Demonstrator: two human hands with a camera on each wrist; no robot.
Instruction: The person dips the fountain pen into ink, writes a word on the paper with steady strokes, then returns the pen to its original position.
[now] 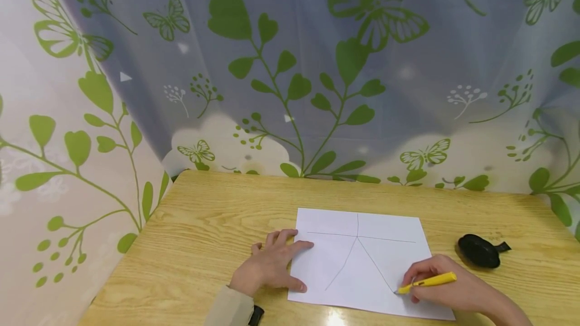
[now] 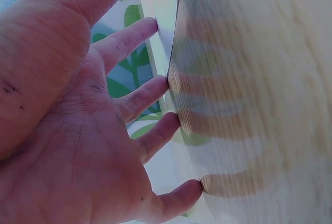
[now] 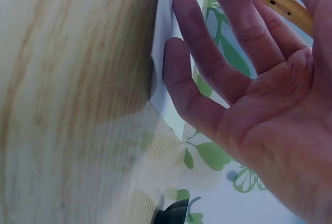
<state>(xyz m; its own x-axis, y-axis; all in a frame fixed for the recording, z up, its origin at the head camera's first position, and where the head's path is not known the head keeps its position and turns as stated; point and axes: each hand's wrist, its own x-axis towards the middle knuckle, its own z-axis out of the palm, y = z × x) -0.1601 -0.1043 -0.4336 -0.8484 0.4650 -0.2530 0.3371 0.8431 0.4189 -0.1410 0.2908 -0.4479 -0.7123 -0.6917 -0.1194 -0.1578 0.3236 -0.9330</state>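
Note:
A white sheet of paper lies on the wooden table. Thin dark lines fan out on it from one point: a short one upward, one to each side and two slanting down. My right hand pinches a yellow pen, whose tip touches the lower end of the right slanting line. In the right wrist view the pen shows above loosely bent lower fingers. My left hand rests spread at the paper's left edge, thumb and index finger on the sheet, the other fingertips on or beside its edge.
A small black dish-like thing with a short handle sits on the table right of the paper. Something black lies beside the left sleeve. A curtain with green leaves and butterflies hangs behind the table and along its left.

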